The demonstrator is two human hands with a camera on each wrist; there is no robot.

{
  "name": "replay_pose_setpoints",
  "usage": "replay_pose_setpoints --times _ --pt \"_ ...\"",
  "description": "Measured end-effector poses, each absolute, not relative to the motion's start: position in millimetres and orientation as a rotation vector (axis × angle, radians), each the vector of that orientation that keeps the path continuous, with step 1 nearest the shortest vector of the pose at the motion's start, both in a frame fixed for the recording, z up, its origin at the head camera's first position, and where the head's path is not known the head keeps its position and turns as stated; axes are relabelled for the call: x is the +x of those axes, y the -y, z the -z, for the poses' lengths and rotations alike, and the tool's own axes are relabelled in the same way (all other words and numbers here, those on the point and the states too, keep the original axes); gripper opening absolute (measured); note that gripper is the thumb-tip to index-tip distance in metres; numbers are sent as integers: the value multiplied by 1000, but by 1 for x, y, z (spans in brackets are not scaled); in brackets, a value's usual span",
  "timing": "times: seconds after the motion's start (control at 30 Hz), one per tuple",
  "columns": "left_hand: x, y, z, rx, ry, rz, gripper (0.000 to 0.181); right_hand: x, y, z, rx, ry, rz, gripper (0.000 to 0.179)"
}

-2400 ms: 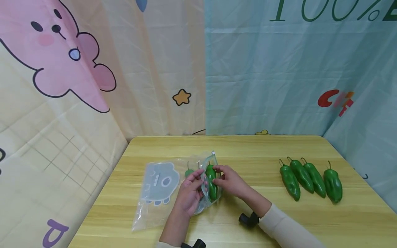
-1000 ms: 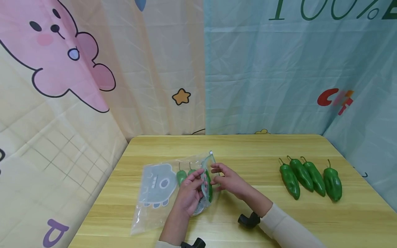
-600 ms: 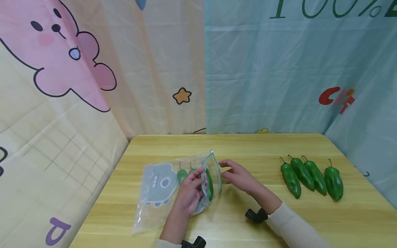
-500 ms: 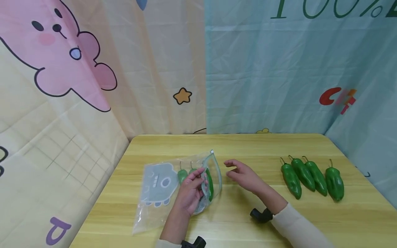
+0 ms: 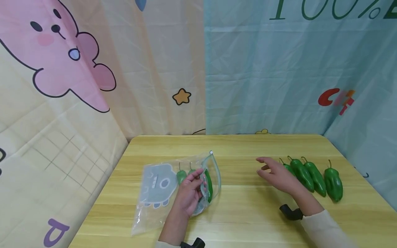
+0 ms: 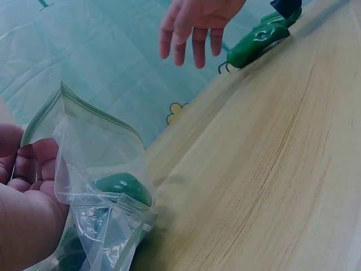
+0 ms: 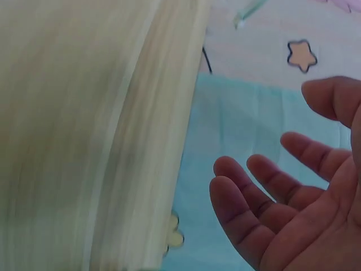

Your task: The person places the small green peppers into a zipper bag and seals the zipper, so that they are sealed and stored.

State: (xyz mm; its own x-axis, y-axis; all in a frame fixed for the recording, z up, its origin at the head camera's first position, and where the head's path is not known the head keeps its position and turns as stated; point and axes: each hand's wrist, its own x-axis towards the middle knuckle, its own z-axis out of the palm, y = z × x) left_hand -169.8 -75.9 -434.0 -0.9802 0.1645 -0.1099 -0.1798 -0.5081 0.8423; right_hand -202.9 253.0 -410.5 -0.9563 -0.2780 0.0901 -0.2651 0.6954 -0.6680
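A clear zip bag (image 5: 156, 213) with a bluish-grey cartoon print lies on the left of the table. My left hand (image 5: 188, 196) pinches its mouth edge, and the zip rim (image 6: 101, 113) stands apart on the far side. Several green peppers are inside; one pepper (image 5: 209, 186) shows just within the mouth, another (image 5: 181, 176) through the plastic. My right hand (image 5: 277, 175) is above the table with nothing in it, fingers loosely spread. It overlaps the leftmost loose pepper (image 5: 289, 168) in the head view. Beside that lie more green peppers (image 5: 315, 179) in a row.
The wooden table (image 5: 242, 213) has its far edge against a hanging blue curtain (image 5: 263, 69) and a cream curtain (image 5: 155, 69). A black wrist mount (image 5: 291, 212) is on the right arm, another (image 5: 193, 243) on the left.
My right hand has let go of a pepper in the bag's mouth and moved right, to the loose peppers. The left hand keeps its hold on the bag's edge.
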Motion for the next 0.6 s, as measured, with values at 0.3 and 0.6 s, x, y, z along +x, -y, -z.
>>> replay_pose_setpoints --times 0.3,0.6 --pt "-171 77 433 0 -1475 -2563 36 -195 -306 405 -497 -3100 820 56" --pt "-168 75 437 -40 -1454 -2550 32 -184 -335 405 -425 -3092 839 65"
